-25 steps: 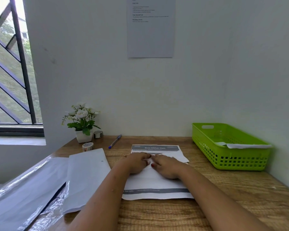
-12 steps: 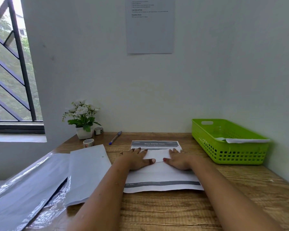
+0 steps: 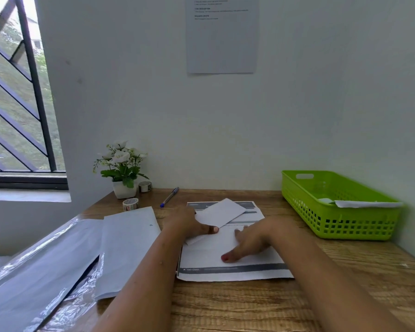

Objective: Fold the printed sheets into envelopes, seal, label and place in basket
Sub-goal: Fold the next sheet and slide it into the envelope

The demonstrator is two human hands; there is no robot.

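Head view
Printed sheet: the printed sheet [image 3: 230, 259] lies flat on the wooden worktop [image 3: 249, 307], near its middle, a dark band across its near edge and another at its far edge.
Left hand: the left hand [image 3: 192, 226] rests at the sheet's left side and pinches a white folded flap [image 3: 221, 213] between thumb and fingers; the flap is lifted and tilted over the sheet's far half.
Right hand: the right hand [image 3: 252, 238] lies palm down on the sheet, its grip spread, thumb stretched toward the near side, pressing the paper to the worktop.
Basket: the green basket [image 3: 333, 221] stands at the right end of the worktop, well apart from the sheet, with white paper [image 3: 367, 203] lying in it over the right rim.
Left side: a stack of sheets [image 3: 127, 245] lies just beside the left forearm, partly on a clear plastic wrapper [image 3: 34, 271].
Far edge: a pen [image 3: 169, 200], two tape rolls [image 3: 130, 203] and a potted plant [image 3: 121, 168] sit near the wall.
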